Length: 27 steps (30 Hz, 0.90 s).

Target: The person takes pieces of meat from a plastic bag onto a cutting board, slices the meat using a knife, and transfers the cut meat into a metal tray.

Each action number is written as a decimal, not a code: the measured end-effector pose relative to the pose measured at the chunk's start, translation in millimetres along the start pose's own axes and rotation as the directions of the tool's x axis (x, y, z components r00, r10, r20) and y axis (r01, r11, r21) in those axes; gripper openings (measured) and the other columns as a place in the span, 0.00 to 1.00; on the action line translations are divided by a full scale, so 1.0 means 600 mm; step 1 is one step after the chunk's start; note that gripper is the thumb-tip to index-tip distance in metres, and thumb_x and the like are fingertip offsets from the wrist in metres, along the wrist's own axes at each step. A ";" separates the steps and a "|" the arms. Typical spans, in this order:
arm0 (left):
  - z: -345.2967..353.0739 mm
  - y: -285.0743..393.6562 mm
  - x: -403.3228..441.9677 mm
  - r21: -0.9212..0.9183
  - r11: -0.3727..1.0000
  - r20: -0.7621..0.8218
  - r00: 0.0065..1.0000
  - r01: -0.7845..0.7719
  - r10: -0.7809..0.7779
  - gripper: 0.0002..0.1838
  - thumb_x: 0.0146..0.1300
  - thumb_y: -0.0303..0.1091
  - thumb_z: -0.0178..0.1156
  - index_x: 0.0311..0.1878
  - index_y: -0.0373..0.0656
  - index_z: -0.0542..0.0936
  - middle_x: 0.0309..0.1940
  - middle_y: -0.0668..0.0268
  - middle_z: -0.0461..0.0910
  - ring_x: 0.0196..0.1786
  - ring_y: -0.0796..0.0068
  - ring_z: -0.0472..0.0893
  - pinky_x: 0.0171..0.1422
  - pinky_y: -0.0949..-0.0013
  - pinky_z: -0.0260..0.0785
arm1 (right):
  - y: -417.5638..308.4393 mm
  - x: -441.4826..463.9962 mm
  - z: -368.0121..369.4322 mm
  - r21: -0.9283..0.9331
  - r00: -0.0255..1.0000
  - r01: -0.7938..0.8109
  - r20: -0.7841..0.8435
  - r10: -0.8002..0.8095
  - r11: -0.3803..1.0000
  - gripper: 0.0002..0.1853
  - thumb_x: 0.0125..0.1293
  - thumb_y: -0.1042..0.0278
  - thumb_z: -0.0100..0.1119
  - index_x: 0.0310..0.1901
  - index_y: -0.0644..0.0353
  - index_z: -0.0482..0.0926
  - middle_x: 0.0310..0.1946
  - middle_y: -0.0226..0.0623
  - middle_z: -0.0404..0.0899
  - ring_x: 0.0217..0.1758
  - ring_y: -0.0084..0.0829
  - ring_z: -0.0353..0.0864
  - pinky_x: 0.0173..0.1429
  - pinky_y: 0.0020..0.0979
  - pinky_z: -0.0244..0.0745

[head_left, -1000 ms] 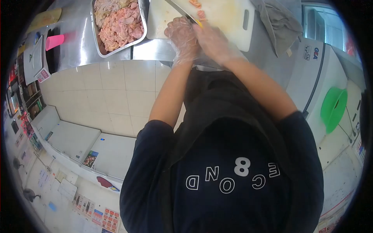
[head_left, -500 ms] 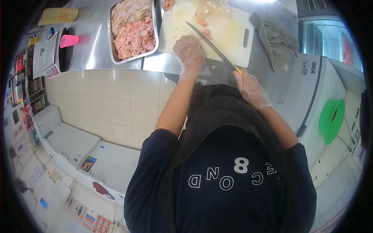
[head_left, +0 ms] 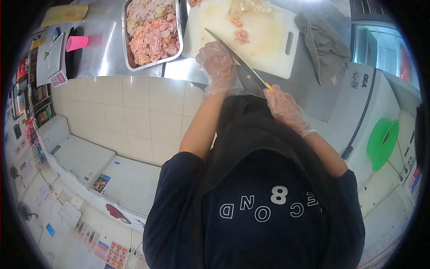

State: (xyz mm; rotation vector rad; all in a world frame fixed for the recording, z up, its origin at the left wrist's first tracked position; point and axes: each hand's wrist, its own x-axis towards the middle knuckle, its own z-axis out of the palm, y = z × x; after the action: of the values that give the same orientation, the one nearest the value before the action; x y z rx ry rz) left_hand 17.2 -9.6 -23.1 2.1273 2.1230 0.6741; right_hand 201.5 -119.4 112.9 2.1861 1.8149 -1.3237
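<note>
My right hand (head_left: 286, 110), in a clear plastic glove, grips a long knife (head_left: 239, 58) by its yellow handle. The blade slants up and left across the near edge of the white cutting board (head_left: 273, 49), its tip beyond my left hand. My gloved left hand (head_left: 217, 65) is at the board's near left part, beside the blade. Its fingers are curled, and whatever lies under them is hidden. Small pieces of raw meat (head_left: 241, 36) lie on the board past the knife. Left of the board, a metal tray (head_left: 180, 45) holds a heap of raw chicken-like meat (head_left: 154, 40).
A clear plastic bag (head_left: 250, 5) lies at the board's far edge. A grey cloth (head_left: 320, 49) is right of the board. Further left on the steel counter (head_left: 105, 40) are a pink cup (head_left: 77, 43) and a scale-like device (head_left: 50, 60). A green basin (head_left: 383, 143) is at right.
The knife has shifted left and towards me, its blade now closer to my left hand. A meat piece on the board looks more spread out. The view has tilted slightly.
</note>
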 end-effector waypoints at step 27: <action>0.001 -0.008 -0.002 -0.006 0.997 0.102 0.991 -0.082 0.083 0.13 0.62 0.36 0.60 0.47 0.41 0.80 0.45 0.56 0.79 0.52 0.52 0.76 0.56 0.47 0.62 | -0.037 0.128 0.054 -0.149 0.944 0.300 -0.099 -0.316 0.942 0.19 0.83 0.55 0.46 0.54 0.65 0.75 0.47 0.66 0.82 0.50 0.58 0.84 0.54 0.54 0.79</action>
State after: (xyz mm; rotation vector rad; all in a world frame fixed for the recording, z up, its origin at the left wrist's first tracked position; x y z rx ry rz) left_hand 12.8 -10.1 -25.4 2.2084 1.9922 0.5604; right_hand 162.4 -66.0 57.4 2.0178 2.2965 -1.0896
